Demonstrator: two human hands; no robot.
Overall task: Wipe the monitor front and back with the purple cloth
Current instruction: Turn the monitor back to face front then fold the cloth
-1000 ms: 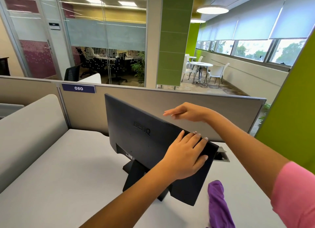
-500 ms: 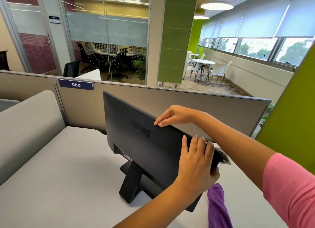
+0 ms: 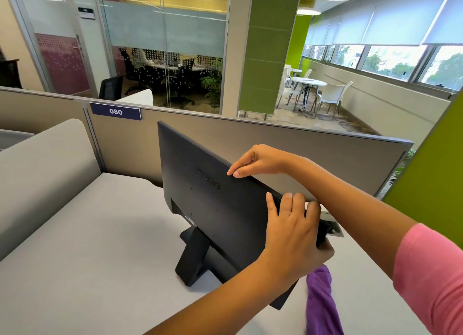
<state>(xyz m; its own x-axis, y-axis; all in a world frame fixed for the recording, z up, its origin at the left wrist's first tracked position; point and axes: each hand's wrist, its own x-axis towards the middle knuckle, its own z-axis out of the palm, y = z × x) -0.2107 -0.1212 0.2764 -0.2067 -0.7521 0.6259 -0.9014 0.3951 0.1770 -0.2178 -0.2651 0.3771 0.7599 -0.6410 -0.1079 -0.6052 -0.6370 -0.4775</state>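
Both hands are on the monitor [image 3: 220, 209], which stands with its black back toward the camera in the middle of the frame. The left hand [image 3: 293, 232], at centre right, wraps the monitor's near vertical edge, its fingers [image 3: 285, 207] flat on the back panel and the thumb hooked round to the hidden screen side. The right hand [image 3: 258, 160], just above it, pinches the top edge with curled fingers. This two-point hold looks meant to turn or steady the monitor on its stand [image 3: 193, 259], probably to bring a face within reach for wiping; that is a judgement, not something shown. Neither hand holds the purple cloth [image 3: 322, 302], which lies bunched on the bench [image 3: 87, 259] at the lower right of the frame, just below the left hand and near the monitor's lower corner, so one hand must let go to fetch it. Behind, a grey partition [image 3: 275, 139] with a number plate [image 3: 115, 111] crosses the frame.
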